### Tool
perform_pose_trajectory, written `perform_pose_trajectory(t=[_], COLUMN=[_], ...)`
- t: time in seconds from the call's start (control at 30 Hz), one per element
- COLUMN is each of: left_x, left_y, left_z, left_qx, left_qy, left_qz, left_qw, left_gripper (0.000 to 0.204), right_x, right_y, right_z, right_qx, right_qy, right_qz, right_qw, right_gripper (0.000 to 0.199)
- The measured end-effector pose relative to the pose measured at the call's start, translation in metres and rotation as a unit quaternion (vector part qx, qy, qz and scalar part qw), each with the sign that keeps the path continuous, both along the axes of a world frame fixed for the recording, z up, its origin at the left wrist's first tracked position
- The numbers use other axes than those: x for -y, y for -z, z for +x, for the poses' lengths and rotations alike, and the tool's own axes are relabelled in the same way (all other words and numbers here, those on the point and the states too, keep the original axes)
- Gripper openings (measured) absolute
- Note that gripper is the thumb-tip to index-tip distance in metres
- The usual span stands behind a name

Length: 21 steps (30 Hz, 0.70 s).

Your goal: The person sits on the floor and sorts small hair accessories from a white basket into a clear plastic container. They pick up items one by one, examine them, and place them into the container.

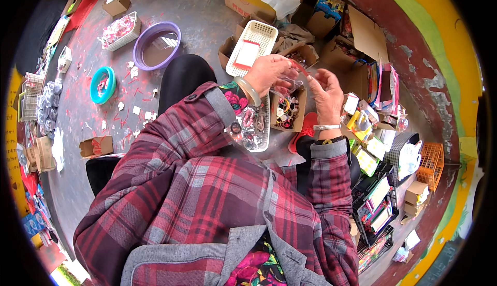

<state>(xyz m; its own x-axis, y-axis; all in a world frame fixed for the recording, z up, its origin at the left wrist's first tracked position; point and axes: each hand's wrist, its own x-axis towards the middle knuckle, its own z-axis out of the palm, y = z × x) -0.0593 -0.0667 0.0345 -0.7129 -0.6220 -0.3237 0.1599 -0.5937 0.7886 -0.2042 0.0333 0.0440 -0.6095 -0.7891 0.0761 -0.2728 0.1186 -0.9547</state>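
Note:
In front of me my left hand [271, 74], with a pale bangle at its wrist, pinches a thin red strip [300, 68]. My right hand [327, 95], wearing a silver bracelet, has thumb and fingers curled at the strip's other end. Something clear, like thin plastic, hangs below the fingers; its kind is hard to tell. Under my left hand stands a cream plastic basket [257, 29] with a red-edged white card [247, 54] in it. Nearer me, small dark rings in clear wrappers [250, 128] lie in a white basket [266, 145].
A carton of hair ties [288, 111] stands below my hands, with more open cartons [368, 36] to the right. On the left floor are a purple basin [178, 45], a turquoise basin [97, 97] and a basket [124, 38] of pink-white pieces. Black crates [377, 218] stand lower right.

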Motion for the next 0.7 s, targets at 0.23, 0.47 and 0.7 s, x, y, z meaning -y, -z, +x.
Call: perform_pose_trajectory(t=[0.23,0.47,0.7], left_x=[-0.004,-0.003,-0.004], left_y=[-0.002,-0.006,-0.001], left_z=[-0.001,-0.004,-0.004], left_qx=[-0.031,-0.055,-0.049], left_qy=[0.026,0.034,0.034], left_qz=[0.042,0.021,0.041], left_qw=[0.998,0.998,0.997], left_gripper=[0.018,0.017,0.016], right_x=[-0.002,-0.003,-0.003], right_y=[0.006,0.004,0.006], right_z=[0.002,-0.003,-0.008], right_qx=[0.179,0.333,0.381], right_qy=[-0.031,-0.028,-0.036], right_qz=[-0.011,-0.036,-0.013], right_qw=[0.983,0.942,0.924], right_gripper=[0.016,0.012,0.013])
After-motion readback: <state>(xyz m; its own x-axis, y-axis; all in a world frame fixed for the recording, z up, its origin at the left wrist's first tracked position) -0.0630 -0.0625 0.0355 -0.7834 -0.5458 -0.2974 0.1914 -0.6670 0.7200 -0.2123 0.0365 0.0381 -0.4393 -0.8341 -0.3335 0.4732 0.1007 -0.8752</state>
